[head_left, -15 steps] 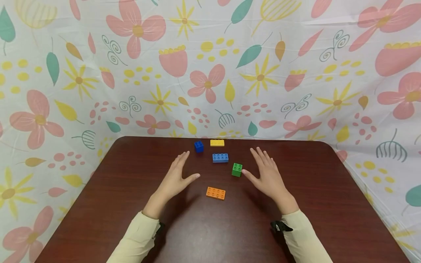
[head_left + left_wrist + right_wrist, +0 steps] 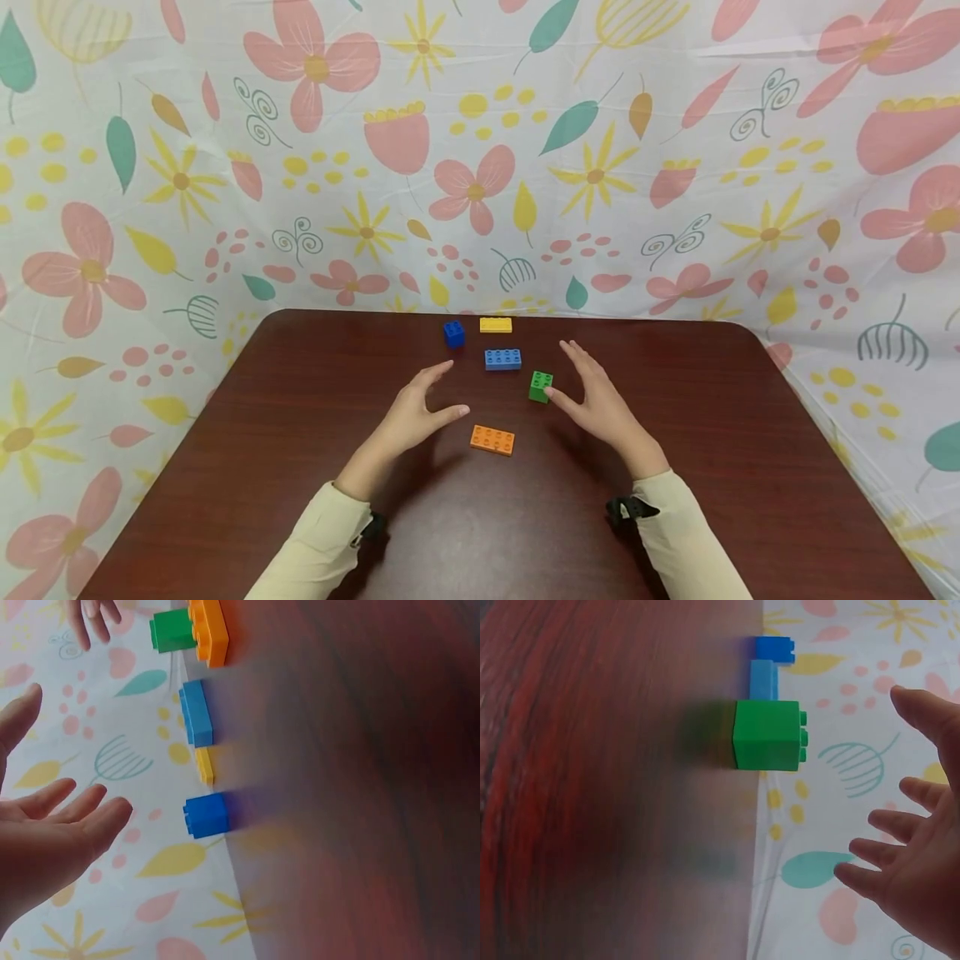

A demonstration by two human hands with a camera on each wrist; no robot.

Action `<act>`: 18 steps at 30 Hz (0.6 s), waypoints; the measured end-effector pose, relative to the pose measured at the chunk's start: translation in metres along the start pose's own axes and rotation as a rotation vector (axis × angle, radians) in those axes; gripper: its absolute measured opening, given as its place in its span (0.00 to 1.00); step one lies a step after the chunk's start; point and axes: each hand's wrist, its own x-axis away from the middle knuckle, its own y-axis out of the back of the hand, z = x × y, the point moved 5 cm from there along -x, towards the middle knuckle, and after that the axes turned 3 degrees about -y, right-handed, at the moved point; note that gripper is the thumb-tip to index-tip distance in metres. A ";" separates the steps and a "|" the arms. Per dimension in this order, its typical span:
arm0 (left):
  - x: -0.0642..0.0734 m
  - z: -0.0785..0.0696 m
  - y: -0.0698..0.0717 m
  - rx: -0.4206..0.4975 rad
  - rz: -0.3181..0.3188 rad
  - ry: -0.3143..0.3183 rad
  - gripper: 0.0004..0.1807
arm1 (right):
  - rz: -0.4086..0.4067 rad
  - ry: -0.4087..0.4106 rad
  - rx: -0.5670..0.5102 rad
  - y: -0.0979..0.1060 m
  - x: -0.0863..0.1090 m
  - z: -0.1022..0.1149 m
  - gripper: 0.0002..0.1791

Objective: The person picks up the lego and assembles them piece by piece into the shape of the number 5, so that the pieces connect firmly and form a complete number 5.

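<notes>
My left hand (image 2: 408, 421) hovers over the table left of the orange brick (image 2: 492, 440), thumb spread from the fingers, nothing held. On the other side my right hand (image 2: 603, 408) is also raised with fingers spread; its thumb tip overlaps the green brick (image 2: 540, 387) in the head view. In the right wrist view a gap shows between that hand and the green brick (image 2: 767, 736). Behind these lie a light blue brick (image 2: 502, 360), a dark blue brick (image 2: 453, 334) and a flat yellow brick (image 2: 496, 325). All the bricks rest apart, studs up.
The dark brown table (image 2: 247, 467) ends at a back edge just behind the yellow brick. A floral-patterned cloth (image 2: 480, 108) hangs behind it and along the sides. Each wrist wears a black strap below a cream sleeve (image 2: 311, 542).
Both hands have moved slightly inward, toward each other. The left hand's fingers have bent a little more, and the right thumb now overlaps the green brick in view. The bricks lie as before.
</notes>
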 end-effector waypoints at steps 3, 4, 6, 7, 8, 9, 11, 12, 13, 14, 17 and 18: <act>-0.001 0.002 -0.005 0.102 0.008 0.018 0.38 | 0.032 -0.015 -0.048 -0.004 -0.001 -0.001 0.43; -0.002 0.002 -0.006 0.140 0.011 0.028 0.37 | 0.041 -0.019 -0.059 -0.005 -0.002 -0.001 0.43; -0.003 0.003 -0.010 0.213 0.016 0.047 0.34 | 0.057 -0.029 -0.080 -0.007 -0.002 -0.003 0.43; -0.003 0.004 -0.011 0.254 0.023 0.060 0.33 | 0.064 -0.031 -0.095 -0.009 -0.003 -0.003 0.43; -0.004 0.004 -0.013 0.295 0.032 0.074 0.32 | 0.072 -0.033 -0.113 -0.010 -0.003 -0.004 0.42; -0.004 0.004 -0.014 0.336 0.045 0.092 0.32 | 0.080 -0.036 -0.128 -0.011 -0.004 -0.005 0.42; -0.003 -0.002 -0.015 0.394 0.072 0.124 0.30 | 0.095 -0.036 -0.165 -0.014 -0.005 -0.007 0.41; -0.001 -0.005 -0.015 0.416 0.082 0.136 0.29 | 0.102 -0.035 -0.183 -0.015 -0.005 -0.009 0.41; -0.001 -0.007 -0.016 0.433 0.091 0.147 0.29 | 0.109 -0.036 -0.200 -0.016 -0.006 -0.010 0.41; 0.000 -0.009 -0.016 0.442 0.098 0.155 0.29 | 0.117 -0.032 -0.212 -0.017 -0.007 -0.012 0.41; 0.001 -0.006 -0.022 0.446 0.112 0.164 0.28 | 0.138 -0.031 -0.245 -0.021 -0.010 -0.017 0.41; 0.001 -0.002 -0.025 0.441 0.118 0.171 0.27 | 0.145 -0.032 -0.256 -0.022 -0.011 -0.019 0.40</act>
